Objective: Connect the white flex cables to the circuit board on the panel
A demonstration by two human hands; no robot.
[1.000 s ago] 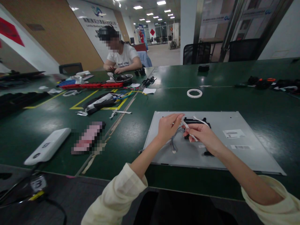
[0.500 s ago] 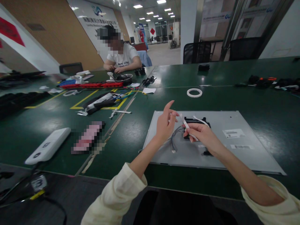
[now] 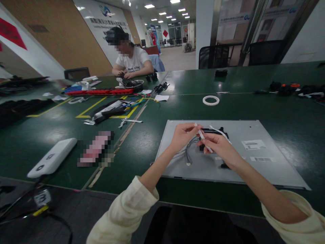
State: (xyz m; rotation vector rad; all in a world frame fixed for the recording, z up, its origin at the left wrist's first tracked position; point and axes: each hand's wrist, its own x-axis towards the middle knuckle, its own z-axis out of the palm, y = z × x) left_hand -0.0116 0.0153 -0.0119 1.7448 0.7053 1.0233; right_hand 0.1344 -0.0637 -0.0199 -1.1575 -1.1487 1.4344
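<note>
A grey metal panel [image 3: 254,162] lies flat on the green table in front of me, with a black part [image 3: 215,130] and white labels on it. Both hands hover over its left half. My right hand [image 3: 220,147] pinches a thin white strip [image 3: 201,135] that sticks up between the fingers. My left hand [image 3: 182,135] is closed on the upper end of the same strip. A bundle of grey wires [image 3: 189,150] hangs below the hands and rests on the panel.
A white tape ring [image 3: 210,100] lies beyond the panel. To the left are a white device [image 3: 52,157], a pink blurred object [image 3: 95,149], and cables and red trays [image 3: 101,92]. Another person [image 3: 132,59] sits working at the far side. Tools lie at the far right.
My left hand opened and lifted off the strip half a second ago, then came back down and closed on its upper end. The right hand kept hold and barely moved.
</note>
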